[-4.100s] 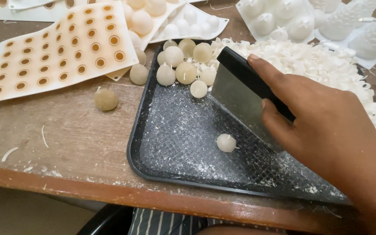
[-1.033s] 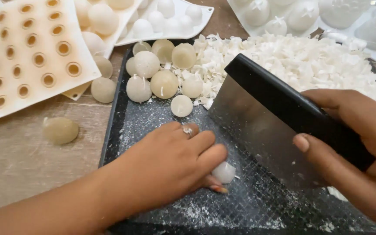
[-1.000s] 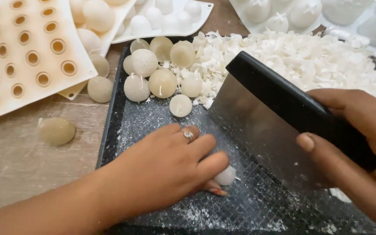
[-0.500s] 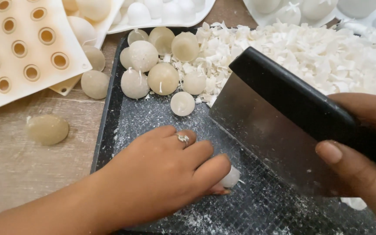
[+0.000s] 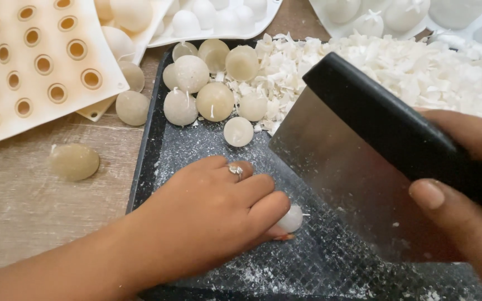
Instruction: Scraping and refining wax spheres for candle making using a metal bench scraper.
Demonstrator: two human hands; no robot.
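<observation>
My left hand (image 5: 213,214), a ring on one finger, lies palm-down in the black tray (image 5: 143,150) with its fingertips closed on a small white wax ball (image 5: 292,218). My right hand (image 5: 464,200) grips the black handle of a metal bench scraper (image 5: 352,173), whose blade stands on the tray just right of that ball. Behind it, a cluster of several round wax balls (image 5: 214,100) rests at the tray's far left, beside a heap of white wax shavings (image 5: 397,67).
A cream silicone mould sheet with round holes (image 5: 34,61) lies at the far left on the wooden table. One yellowish ball (image 5: 75,161) sits loose on the wood, two more (image 5: 132,107) by the tray's edge. White moulds with domed shapes (image 5: 218,17) line the back.
My left hand came in and took the lone ball on the tray. The view has drawn closer; the scraper stays tilted at the right.
</observation>
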